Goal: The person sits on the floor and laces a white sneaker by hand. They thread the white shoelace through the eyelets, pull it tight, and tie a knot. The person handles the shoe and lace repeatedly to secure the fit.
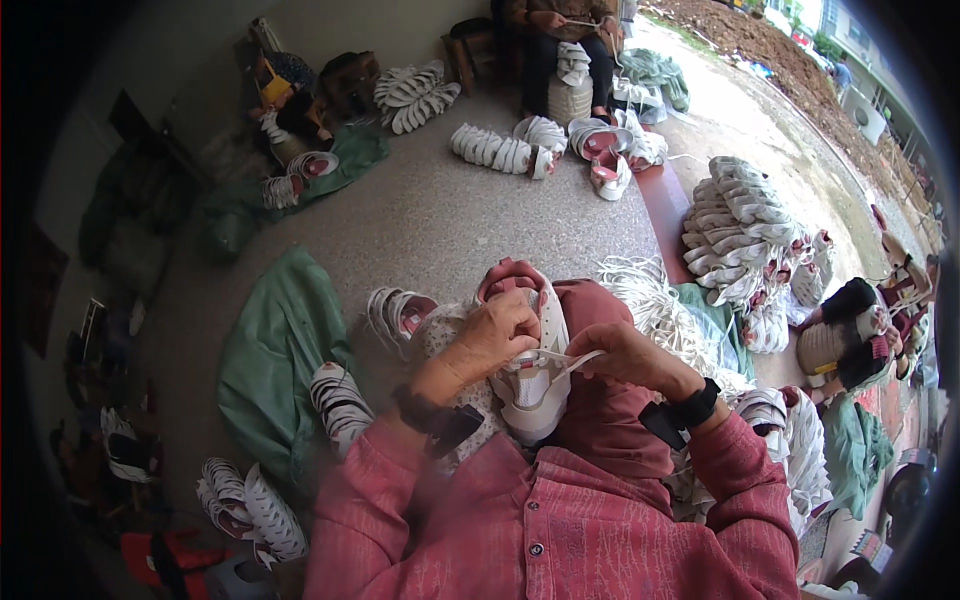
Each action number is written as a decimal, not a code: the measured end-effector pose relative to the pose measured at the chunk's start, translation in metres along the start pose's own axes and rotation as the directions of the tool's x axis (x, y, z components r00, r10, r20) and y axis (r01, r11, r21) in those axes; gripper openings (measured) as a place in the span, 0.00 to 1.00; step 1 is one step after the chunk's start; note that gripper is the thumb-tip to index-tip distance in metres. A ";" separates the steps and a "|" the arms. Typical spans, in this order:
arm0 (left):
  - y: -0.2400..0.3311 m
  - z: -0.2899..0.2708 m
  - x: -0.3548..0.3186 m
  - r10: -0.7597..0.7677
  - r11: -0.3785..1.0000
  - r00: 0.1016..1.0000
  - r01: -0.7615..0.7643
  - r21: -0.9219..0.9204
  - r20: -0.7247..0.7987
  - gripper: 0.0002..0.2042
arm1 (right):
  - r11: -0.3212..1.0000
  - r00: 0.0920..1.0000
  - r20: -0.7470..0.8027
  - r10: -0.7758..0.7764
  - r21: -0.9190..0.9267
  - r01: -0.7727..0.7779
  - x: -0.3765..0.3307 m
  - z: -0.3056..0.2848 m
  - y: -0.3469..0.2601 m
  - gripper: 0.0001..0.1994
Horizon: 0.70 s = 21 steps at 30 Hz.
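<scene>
A white and beige sneaker with a red lining lies across my lap, its toe toward me. My left hand is closed on the lacing edge of the shoe, its fingers curled near the eyelets. From that spot a white shoelace runs over to my right hand, which pinches it just right of the shoe. The lace crosses the lower part of the eyelet rows. What the left fingertips press on is partly hidden by the hand itself.
Loose white laces lie beside my right leg. Stacked shoe uppers stand farther right, and green sacking lies at my left with more uppers near it. Across the floor sits a person handling a lace.
</scene>
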State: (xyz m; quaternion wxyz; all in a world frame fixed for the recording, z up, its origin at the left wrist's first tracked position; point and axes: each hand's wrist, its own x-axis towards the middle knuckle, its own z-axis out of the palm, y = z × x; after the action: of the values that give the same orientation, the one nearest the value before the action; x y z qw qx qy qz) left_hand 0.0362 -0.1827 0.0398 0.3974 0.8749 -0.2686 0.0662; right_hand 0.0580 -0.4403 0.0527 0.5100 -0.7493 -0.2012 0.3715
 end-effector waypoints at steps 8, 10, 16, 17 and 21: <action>-0.005 0.000 0.003 -0.073 0.991 0.977 0.094 -0.095 0.202 0.05 | 0.985 0.966 -0.194 -0.171 -0.049 0.164 0.006 -0.002 0.034 0.11; -0.004 -0.004 0.002 -0.105 0.986 0.966 0.133 -0.103 0.237 0.06 | 0.999 0.997 -0.069 -0.036 -0.041 0.033 -0.003 -0.001 0.011 0.10; -0.004 -0.002 0.001 -0.027 0.991 0.978 0.055 -0.126 0.209 0.06 | 0.978 0.999 -0.005 -0.052 0.202 0.052 -0.009 -0.001 0.009 0.13; -0.006 -0.001 0.001 -0.026 0.989 0.979 0.055 -0.135 0.203 0.06 | 0.975 0.995 -0.071 -0.069 0.208 0.082 -0.007 0.002 0.014 0.13; -0.009 0.004 0.000 -0.027 0.992 0.986 0.047 -0.119 0.166 0.05 | 0.979 0.978 -0.200 -0.051 0.183 0.089 -0.002 0.023 0.015 0.11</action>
State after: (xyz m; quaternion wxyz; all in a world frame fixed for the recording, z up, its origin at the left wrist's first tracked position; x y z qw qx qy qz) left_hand 0.0402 -0.1806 0.0310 0.4279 0.8563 -0.2877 -0.0299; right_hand 0.0379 -0.4332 0.0351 0.6096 -0.7220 -0.1401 0.2959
